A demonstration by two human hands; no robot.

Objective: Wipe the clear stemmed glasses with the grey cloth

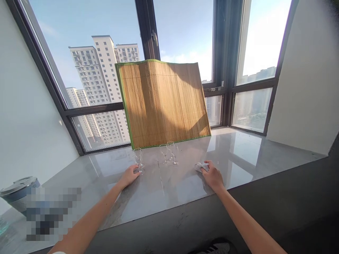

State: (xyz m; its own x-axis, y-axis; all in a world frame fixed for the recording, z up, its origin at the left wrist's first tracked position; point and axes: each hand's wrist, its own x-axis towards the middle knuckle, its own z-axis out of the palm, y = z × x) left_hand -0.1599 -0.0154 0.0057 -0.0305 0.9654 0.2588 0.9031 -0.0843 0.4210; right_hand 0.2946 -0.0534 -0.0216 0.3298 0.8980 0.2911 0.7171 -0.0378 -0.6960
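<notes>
My left hand (130, 176) is closed at the stem and foot of a small clear stemmed glass (137, 153) standing on the grey sill. What looks like another glass overlaps it there, and I cannot separate the two clearly. Between my hands, a little farther back, stands a cluster of clear stemmed glasses (164, 152) close together. On the right, my right hand (212, 176) pinches a crumpled white tissue or cloth (199, 167) against the sill, apart from the glasses.
A woven bamboo mat (164, 102) with green edging leans against the window behind the glasses. At the far left stands a lidded bucket-like container (19, 192), beside a blurred-out patch. The glossy tiled sill (182, 192) ends at a front edge near me.
</notes>
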